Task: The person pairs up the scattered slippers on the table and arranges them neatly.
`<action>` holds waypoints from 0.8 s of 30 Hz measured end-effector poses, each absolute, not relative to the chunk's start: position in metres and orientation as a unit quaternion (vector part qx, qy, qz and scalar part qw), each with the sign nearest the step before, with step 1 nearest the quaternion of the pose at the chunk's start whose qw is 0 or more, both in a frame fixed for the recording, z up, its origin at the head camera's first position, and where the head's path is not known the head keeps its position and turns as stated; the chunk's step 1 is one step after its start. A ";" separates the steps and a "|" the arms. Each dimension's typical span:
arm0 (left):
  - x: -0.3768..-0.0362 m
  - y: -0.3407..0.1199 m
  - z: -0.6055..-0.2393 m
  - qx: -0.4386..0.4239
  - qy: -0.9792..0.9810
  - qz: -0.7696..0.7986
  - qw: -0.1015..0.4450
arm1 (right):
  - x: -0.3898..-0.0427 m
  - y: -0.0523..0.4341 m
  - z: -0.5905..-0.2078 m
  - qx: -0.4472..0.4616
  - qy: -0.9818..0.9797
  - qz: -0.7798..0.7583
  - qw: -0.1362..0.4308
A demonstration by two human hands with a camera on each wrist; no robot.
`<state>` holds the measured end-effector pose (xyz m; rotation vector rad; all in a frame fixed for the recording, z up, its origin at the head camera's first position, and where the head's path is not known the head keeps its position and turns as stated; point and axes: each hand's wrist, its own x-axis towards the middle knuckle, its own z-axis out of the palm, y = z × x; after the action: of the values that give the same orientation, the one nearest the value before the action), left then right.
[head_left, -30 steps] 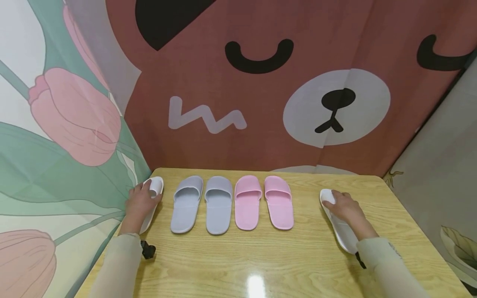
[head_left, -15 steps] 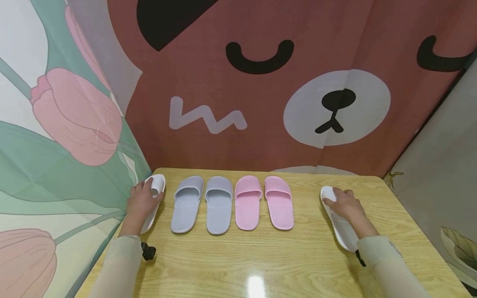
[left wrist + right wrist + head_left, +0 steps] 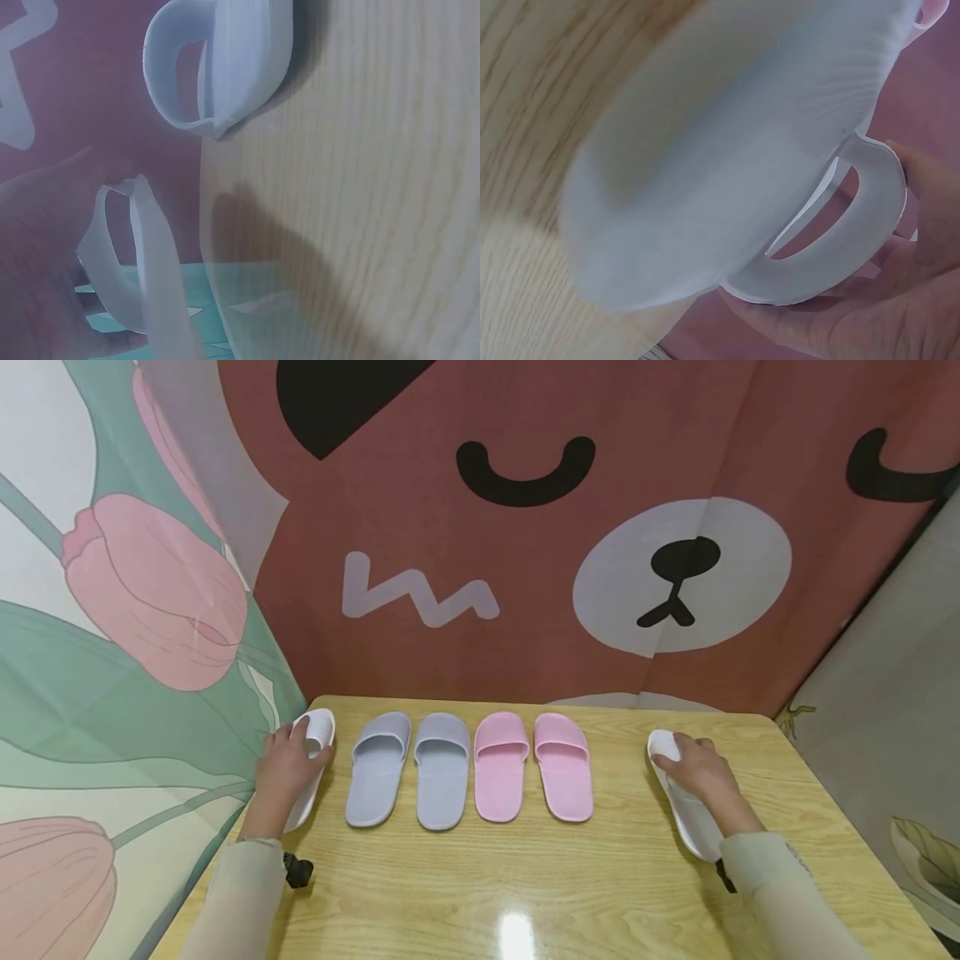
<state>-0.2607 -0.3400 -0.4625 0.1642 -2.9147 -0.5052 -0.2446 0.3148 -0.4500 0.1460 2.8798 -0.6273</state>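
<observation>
At the table's left edge my left hand (image 3: 287,768) grips a white slipper (image 3: 319,727) across its strap. In the left wrist view this white slipper (image 3: 161,277) is apart from the table, and a hand-shaped shadow falls on the wood. Over on the right, my right hand (image 3: 701,774) holds another white slipper (image 3: 693,822) by its strap, thumb on the near side. The right wrist view shows that slipper's footbed (image 3: 727,172) close up, with the fingers around the strap (image 3: 832,262). Between the hands stand two grey slippers (image 3: 442,785) and two pink slippers (image 3: 500,781).
The wooden table (image 3: 450,893) meets a bear-print curtain (image 3: 525,610) at its back edge. A tulip-print curtain (image 3: 150,593) borders the left, and a pale curtain (image 3: 900,693) the right. A black wrist camera (image 3: 297,870) sits under the left sleeve.
Both white slippers have shifted slightly toward the back of the table, still in my hands. The left one has also edged a little right. The grey and pink slippers have stayed put.
</observation>
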 end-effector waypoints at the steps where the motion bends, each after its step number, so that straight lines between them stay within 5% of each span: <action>1: -0.261 -0.340 -0.462 0.055 -0.980 -0.169 0.090 | -0.245 0.315 -0.450 0.049 0.972 -0.211 0.095; 24: -0.251 -0.324 -0.445 0.029 -0.978 -0.161 0.127 | -0.247 0.321 -0.449 0.044 0.975 -0.204 0.073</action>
<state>-0.2507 -0.3242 -0.4447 0.0843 -2.8472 -0.4688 -0.2470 0.3210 -0.4490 0.1318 2.9292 -0.6120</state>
